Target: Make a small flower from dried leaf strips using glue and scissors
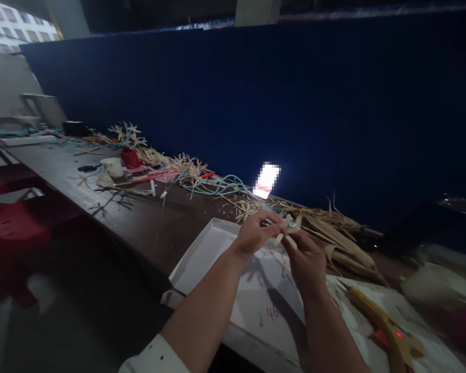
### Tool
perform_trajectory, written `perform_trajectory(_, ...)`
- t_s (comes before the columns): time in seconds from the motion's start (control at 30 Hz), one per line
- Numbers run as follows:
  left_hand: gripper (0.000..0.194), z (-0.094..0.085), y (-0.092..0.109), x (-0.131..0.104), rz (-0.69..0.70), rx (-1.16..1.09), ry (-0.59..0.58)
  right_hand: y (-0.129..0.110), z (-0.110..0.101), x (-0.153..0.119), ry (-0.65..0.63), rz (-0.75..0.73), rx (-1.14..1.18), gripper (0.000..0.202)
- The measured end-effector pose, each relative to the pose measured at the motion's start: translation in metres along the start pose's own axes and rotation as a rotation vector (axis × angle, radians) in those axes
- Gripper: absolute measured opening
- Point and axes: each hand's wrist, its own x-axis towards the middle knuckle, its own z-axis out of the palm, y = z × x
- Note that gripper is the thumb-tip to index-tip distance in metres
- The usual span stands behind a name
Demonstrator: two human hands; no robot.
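Over a shallow white box lid [202, 251], my left hand [256, 234] and my right hand [307, 260] meet with fingers pinched. Between their fingertips is a pale flower-like piece with petals [281, 237], which seems made of dried husk. Fingers cover part of it. Thin stems show below the hands, above the lid, which bears handwritten numbers. To the right of my right hand lies a yellow glue gun [373, 316] with a lit red light. Long dried husk leaves [345, 246] lie just beyond that hand.
Along the blue partition [225, 103] are husk scraps [246, 208], coiled light-blue cords [217, 185], a blurred bright screen [267, 178] and finished-looking husk flowers [128, 133]. Farther left are a red thread spool [130, 158], a whitish cup [112, 167] and scissors [88, 168]. A red stool [15, 228] stands beside the table.
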Motion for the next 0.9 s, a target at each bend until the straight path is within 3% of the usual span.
perform_trajectory(0.17, 0.023, 0.001, 0.001, 0.000, -0.045, -0.054, 0.011, 0.005, -0.001, 0.000, 0.056, 0.055, -0.022, 0.016)
perform_trajectory(0.3, 0.034, 0.002, 0.000, 0.001, -0.105, -0.103, 0.025, 0.010, -0.002, 0.001, 0.136, 0.185, 0.147, 0.022)
perform_trajectory(0.47, 0.032, 0.005, -0.002, 0.002, -0.166, -0.064, -0.129, 0.009, -0.003, 0.003, 0.188, 0.272, 0.207, 0.026)
perform_trajectory(0.7, 0.035, 0.008, -0.009, 0.001, -0.124, -0.068, -0.181, 0.004, -0.006, 0.003, 0.157, 0.261, 0.151, 0.030)
perform_trajectory(0.9, 0.025, 0.009, -0.015, 0.002, -0.120, -0.001, -0.091, 0.010, -0.005, 0.001, 0.085, 0.242, 0.205, 0.034)
